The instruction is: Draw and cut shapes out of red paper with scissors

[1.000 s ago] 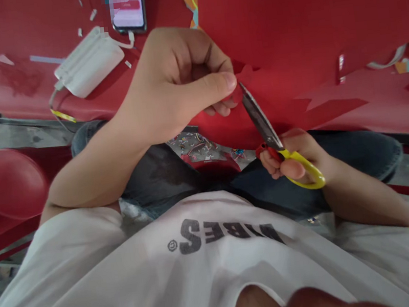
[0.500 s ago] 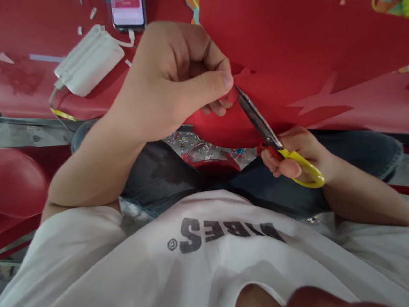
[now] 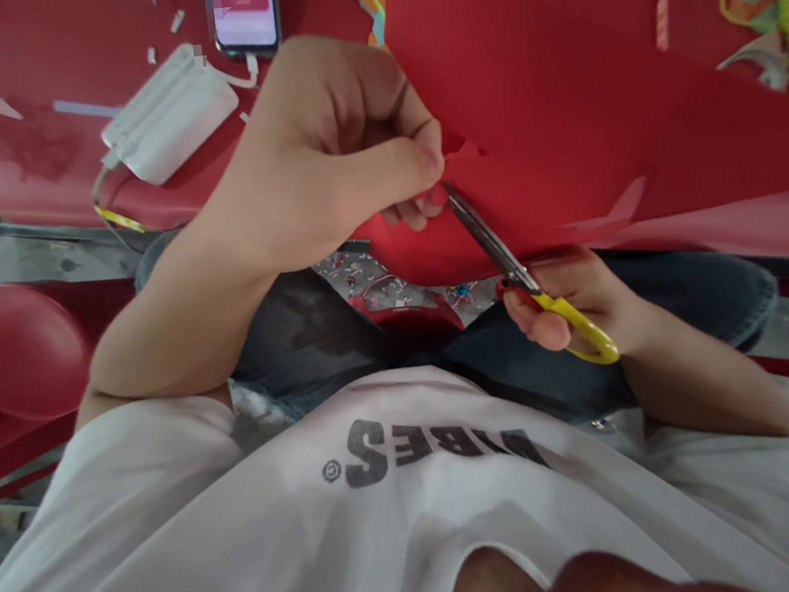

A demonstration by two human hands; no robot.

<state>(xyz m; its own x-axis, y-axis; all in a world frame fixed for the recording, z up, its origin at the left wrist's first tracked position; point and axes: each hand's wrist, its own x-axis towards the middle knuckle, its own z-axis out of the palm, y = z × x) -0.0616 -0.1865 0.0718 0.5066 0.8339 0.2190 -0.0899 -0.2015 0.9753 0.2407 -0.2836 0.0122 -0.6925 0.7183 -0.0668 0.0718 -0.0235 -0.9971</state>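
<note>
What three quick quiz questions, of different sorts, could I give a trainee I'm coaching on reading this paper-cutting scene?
1. True or false: the left hand pinches the red paper at the scissors' blade tips.
2. Which hand holds the yellow-handled scissors? A left, B right.
3. Fill in: the white power bank lies beside a ____ on the red table.

Key: 1 true; 2 B; 3 phone.
</note>
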